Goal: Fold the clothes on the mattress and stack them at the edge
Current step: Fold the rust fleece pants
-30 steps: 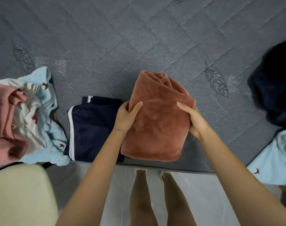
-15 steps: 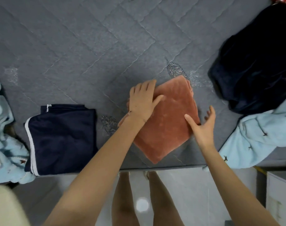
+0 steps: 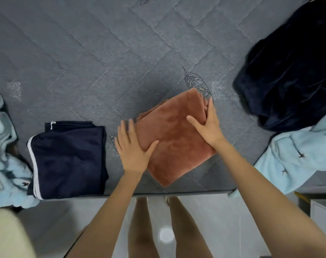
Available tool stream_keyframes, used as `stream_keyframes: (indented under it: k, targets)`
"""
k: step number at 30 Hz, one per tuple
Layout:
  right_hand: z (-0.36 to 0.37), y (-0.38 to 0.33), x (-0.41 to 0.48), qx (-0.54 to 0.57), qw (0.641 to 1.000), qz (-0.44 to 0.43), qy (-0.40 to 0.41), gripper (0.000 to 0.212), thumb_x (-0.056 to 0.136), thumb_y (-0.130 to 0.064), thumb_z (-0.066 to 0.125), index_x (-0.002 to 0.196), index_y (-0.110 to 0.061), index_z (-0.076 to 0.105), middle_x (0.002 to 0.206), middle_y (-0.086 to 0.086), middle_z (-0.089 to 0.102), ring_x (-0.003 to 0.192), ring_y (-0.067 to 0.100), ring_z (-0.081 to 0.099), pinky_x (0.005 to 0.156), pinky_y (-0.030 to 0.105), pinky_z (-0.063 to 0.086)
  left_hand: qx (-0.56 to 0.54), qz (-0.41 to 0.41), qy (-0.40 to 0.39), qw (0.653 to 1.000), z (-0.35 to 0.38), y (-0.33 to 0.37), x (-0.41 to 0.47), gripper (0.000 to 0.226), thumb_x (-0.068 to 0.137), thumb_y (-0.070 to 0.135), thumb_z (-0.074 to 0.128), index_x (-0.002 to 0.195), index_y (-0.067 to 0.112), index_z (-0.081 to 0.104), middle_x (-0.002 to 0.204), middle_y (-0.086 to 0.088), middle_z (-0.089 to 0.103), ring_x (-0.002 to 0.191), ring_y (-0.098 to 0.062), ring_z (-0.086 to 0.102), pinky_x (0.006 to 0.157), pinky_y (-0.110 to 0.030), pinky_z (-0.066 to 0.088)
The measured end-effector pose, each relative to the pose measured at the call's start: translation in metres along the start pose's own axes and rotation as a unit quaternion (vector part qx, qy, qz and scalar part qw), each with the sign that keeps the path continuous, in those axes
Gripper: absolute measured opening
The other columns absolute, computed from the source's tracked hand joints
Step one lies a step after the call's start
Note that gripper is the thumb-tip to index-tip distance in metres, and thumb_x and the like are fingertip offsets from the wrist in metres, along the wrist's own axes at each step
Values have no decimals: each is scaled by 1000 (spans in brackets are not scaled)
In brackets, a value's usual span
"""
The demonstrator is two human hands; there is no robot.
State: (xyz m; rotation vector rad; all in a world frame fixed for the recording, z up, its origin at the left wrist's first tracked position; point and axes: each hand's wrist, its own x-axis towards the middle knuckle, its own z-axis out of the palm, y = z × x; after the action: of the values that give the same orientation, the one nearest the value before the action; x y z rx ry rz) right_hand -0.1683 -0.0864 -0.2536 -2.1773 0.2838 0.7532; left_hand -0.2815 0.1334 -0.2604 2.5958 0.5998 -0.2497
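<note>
Both hands have slid out to the sides of the folded brown cloth. It lies by the near edge of the gray mattress, above a pale floor. The left hand and right hand rest flat on it, fingers straight. Navy shorts sit folded at the same edge, to the left. Farther right lies a dark heap.

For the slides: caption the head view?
Left hand and right hand touch folded rust cloth on mattress beside navy shorts.
</note>
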Motion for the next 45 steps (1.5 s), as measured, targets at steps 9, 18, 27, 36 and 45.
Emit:
stream_keyframes:
  k: [9, 18, 27, 36, 45]
  targets:
    - [-20, 3, -2, 237, 939, 160, -193, 92, 64, -66, 73, 142, -40, 32, 126, -13, 59, 105, 7, 63, 85, 24, 49, -596, -338, -172, 707, 15, 22, -29, 67, 70, 54, 66, 127, 23, 53, 125, -4, 64, 114, -19, 62, 92, -36, 52]
    - [-26, -47, -60, 364, 880, 186, -242, 55, 75, -58, 71, 117, -23, 65, 118, 9, 69, 109, 25, 66, 93, 41, 50, -608, -354, -282, 652, -80, 9, -1, 60, 64, 57, 73, 110, 22, 61, 96, -5, 75, 85, -21, 72, 62, -31, 58]
    - [30, -141, -131, 447, 856, 137, -219, 56, 77, -60, 63, 117, -21, 69, 120, 9, 68, 108, 24, 66, 76, 32, 58, -583, -324, -265, 696, -192, -51, -9, 86, 40, 72, 78, 109, 25, 62, 96, -5, 75, 83, -21, 73, 57, -28, 57]
    - [200, -191, -157, 502, 833, 122, -200, 68, 77, -57, 63, 133, -19, 54, 122, 10, 66, 112, 26, 64, 94, 40, 53, -510, -261, -171, 802, -248, -207, 11, 54, 58, 70, 62, 102, 39, 59, 98, 6, 71, 82, -6, 70, 72, -23, 52]
    - [294, -159, -137, 447, 872, 141, -145, 57, 80, -53, 62, 129, -26, 55, 120, 3, 68, 109, 20, 65, 99, 37, 50, -363, -213, -116, 900, -200, -290, 27, 56, 94, 52, 47, 138, 18, 44, 118, 9, 47, 106, -6, 43, 94, -16, 31]
